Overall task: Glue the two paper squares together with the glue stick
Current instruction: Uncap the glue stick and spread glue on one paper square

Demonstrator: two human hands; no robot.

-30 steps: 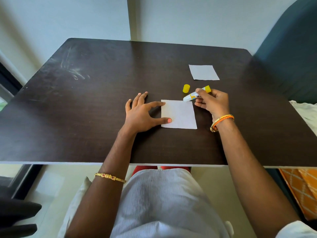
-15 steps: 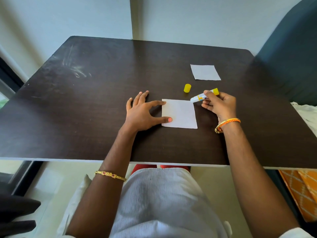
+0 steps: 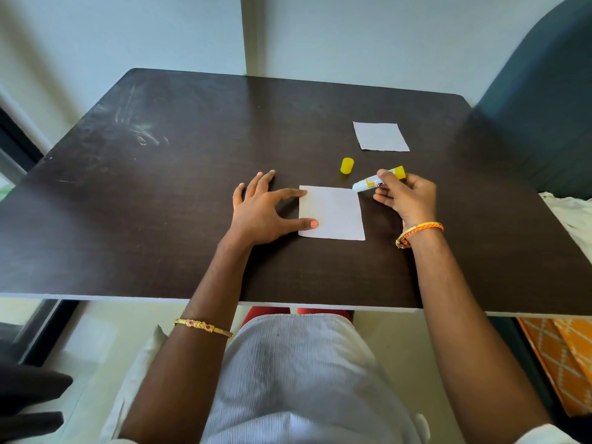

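A white paper square (image 3: 333,214) lies on the dark table (image 3: 160,203) in front of me. My left hand (image 3: 262,213) rests flat with spread fingers, its thumb and forefinger pressing the square's left edge. My right hand (image 3: 405,197) grips an uncapped white and yellow glue stick (image 3: 371,182), tilted with its tip at the square's far right corner. The yellow cap (image 3: 347,165) lies on the table just beyond the square. A second white paper square (image 3: 380,136) lies farther back to the right, apart from both hands.
A dark teal chair back (image 3: 544,107) stands by the table's right side. A white wall runs behind the table. The table's near edge (image 3: 128,298) crosses above my lap. White cloth (image 3: 573,216) sits at the far right.
My right hand with the glue stick has shifted to the right along the square's far edge, from near its middle to its far right corner. My left hand stays on the paper.
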